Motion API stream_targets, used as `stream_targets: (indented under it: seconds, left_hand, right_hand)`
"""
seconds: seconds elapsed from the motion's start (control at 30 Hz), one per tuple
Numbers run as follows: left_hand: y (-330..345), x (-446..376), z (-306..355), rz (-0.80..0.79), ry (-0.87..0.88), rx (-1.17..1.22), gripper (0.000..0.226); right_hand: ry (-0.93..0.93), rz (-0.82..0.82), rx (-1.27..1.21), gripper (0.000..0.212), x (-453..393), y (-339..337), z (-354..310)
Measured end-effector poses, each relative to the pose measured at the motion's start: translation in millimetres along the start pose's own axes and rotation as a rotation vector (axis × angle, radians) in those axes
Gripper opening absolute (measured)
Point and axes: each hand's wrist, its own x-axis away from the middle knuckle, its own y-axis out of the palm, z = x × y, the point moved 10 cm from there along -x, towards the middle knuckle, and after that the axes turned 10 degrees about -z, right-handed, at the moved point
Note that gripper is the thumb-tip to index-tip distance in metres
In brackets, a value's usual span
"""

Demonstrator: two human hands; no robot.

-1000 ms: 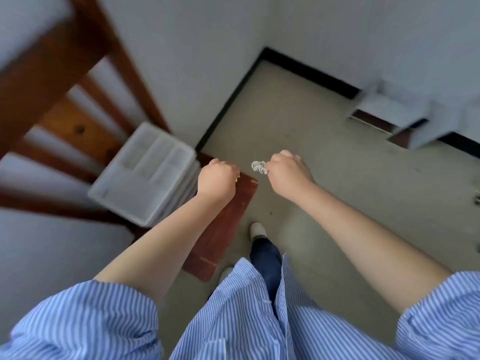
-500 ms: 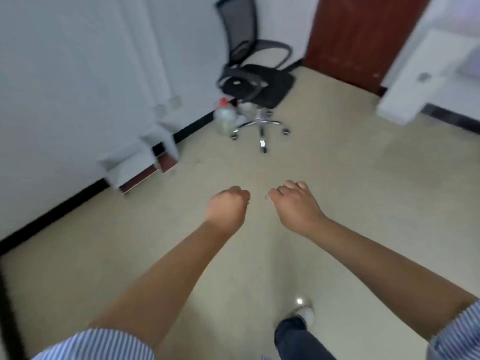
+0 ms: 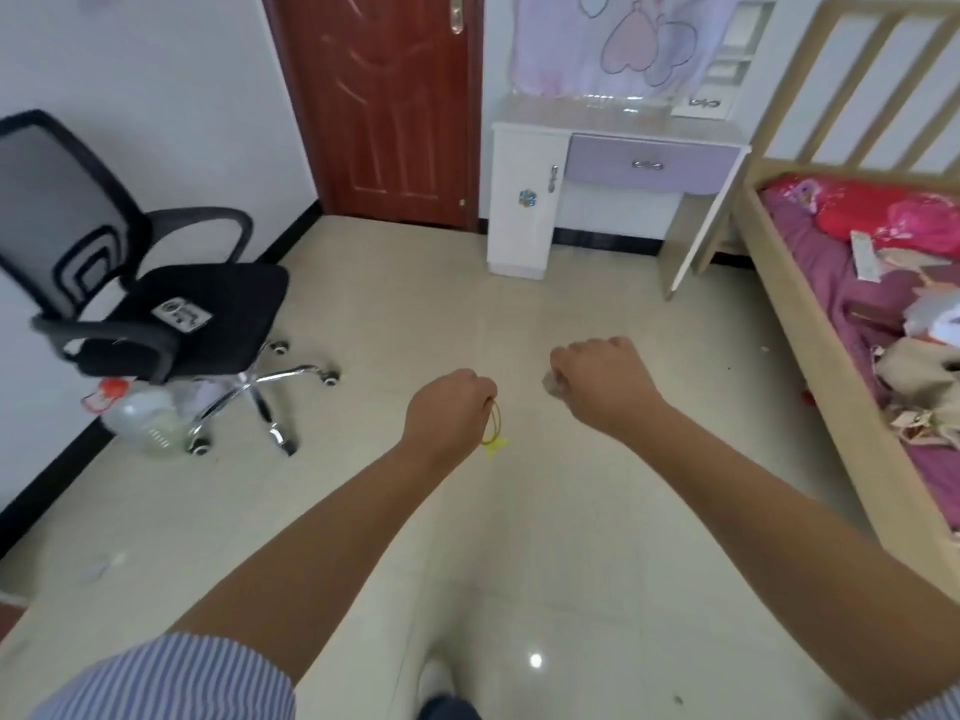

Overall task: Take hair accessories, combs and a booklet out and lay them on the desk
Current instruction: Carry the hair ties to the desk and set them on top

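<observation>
My left hand (image 3: 447, 415) is closed around a thin yellow hair tie (image 3: 494, 431) whose loop and small yellow charm dangle below the fingers. My right hand (image 3: 602, 384) is closed on a pale scrunchie (image 3: 551, 383); only a bit of it shows at the thumb side. Both hands are held out in front of me over the floor. Ahead stands the white desk (image 3: 613, 128) with a lilac drawer, far beyond my hands.
A black mesh office chair (image 3: 156, 283) is at the left, with a plastic jug (image 3: 140, 415) by its wheeled base. A red-brown door (image 3: 384, 101) is at the back. A wooden bed (image 3: 831, 283) with purple bedding and clutter runs along the right.
My view has swung round from the corner with the white box to the room with the door, desk and bed. Both fists stayed closed; the yellow tie now hangs visibly.
</observation>
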Motion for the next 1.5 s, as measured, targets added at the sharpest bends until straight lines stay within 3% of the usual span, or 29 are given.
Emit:
stream_targets:
  seconds: [0.33,0.57,0.73,0.9,1.17,1.5]
  left_hand:
    - [-49,-352,11,0.001,0.189,-0.04,0.023]
    - [-43,-580,9,-0.085,0.196,-0.096,0.021]
    - [-45,-742,2,-0.069,0.202,-0.16,0.023]
    - [-65,-882,-35,-0.066,0.092,-0.171,0.02]
    - [-71,-1075,-132,-0.134,-0.022,-0.114,0.023]
    - [-72,-1327,-230,-0.247,-0.077,-0.079,0.025]
  right_hand:
    - [0.186,-0.038,-0.017,0.007,-246,-34,205]
    - [0.26,-0.137,-0.032,0.013,-400,-21,340]
    - [0.223,-0.086,-0.065,0.018,-541,-15,433]
    - [0.105,-0.075,-0.05,0.016,-686,-15,493]
    - [0.03,-0.209,-0.166,0.022,-914,11,541]
    - [0.157,-0.208,-0.308,0.028,-1156,24,653]
